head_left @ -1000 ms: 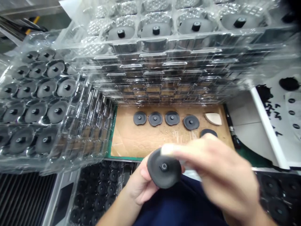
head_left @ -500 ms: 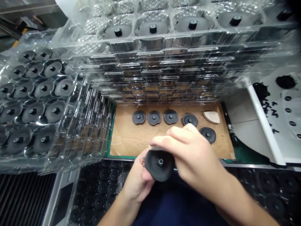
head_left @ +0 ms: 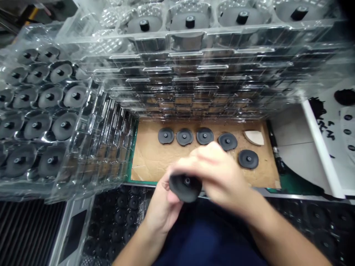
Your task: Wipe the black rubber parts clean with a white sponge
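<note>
My left hand grips a black round disc with a small metal hub, held just in front of the bench edge. My right hand is curled over the disc's top and right side, fingers pressed on its rim; it is blurred by motion. Beyond the hands a brown cardboard sheet carries a row of several like discs, with one more disc apart at the right and a pale wedge-shaped piece near it.
Stacks of clear plastic trays loaded with black discs rise behind the cardboard, and another stack stands at the left. A bin of small black parts lies below left. A white tray with black scraps is at the right.
Both hands and the disc have risen slightly toward the cardboard. My right hand has closed further over the disc's top, and the lone disc at the right is now uncovered.
</note>
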`<state>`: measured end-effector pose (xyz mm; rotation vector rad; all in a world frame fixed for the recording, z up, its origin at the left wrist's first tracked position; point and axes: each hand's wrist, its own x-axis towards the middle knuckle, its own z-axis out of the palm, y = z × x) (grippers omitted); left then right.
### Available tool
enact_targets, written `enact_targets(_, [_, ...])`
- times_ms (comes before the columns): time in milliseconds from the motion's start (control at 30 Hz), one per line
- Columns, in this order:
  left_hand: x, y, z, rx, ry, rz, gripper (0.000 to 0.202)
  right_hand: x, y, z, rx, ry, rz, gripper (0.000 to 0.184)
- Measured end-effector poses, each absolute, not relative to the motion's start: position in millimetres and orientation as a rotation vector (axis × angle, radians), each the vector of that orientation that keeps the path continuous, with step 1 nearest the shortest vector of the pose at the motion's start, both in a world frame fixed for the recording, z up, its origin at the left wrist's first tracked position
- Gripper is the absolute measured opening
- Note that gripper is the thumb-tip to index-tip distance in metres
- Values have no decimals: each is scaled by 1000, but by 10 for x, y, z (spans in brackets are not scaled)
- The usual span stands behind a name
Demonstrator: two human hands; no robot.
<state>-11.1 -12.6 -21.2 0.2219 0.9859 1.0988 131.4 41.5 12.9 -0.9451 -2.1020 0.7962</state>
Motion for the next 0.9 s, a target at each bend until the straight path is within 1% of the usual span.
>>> enact_targets(67, [-126,-110,-217,165,975,1129,69,1414,436,-125,-1232,-1979,881,29])
enact_targets(133, [-152,-101,-224,104,972,1155,68,1484,354,-435,-1421,-1906,984,24])
enact_targets(233, [-185,-92,-227,71,950,1166,65,1518,112,-824,-1460,-1921,1053,21])
enact_targets(300, [-189,-81,-220,66,927,1156,64,1521,2,-897,-1472,-1915,1059,19])
enact_targets(367, [-173,-67,-210,65,925,1146,64,1513,4,-767,-1508,-1867,1047,20])
enact_targets(467, [-132,-60,-206,96,935,1119,64,1433,135,-307,-1518,-1743,926,21])
enact_targets(533, [-120,-71,-222,126,910,1095,66,1326,200,0,-1358,-1738,788,21])
enact_targets(600, [-133,-90,-249,132,888,1077,68,1224,210,189,-1144,-1857,757,23])
enact_targets(667, [-159,-108,-275,116,912,1080,64,1170,192,250,-1032,-1993,890,23])
enact_targets(733, [-169,-118,-285,107,964,1093,58,1159,184,237,-1049,-2083,1041,20])
enact_targets(767, [-162,-118,-281,110,968,1089,58,1156,188,222,-1076,-2103,1049,20])
enact_targets(833, [-133,-112,-256,120,928,1060,57,1146,205,205,-1127,-2068,886,21])
enact_targets(900, [-107,-98,-215,127,874,1047,51,1152,213,220,-1091,-2011,769,23])
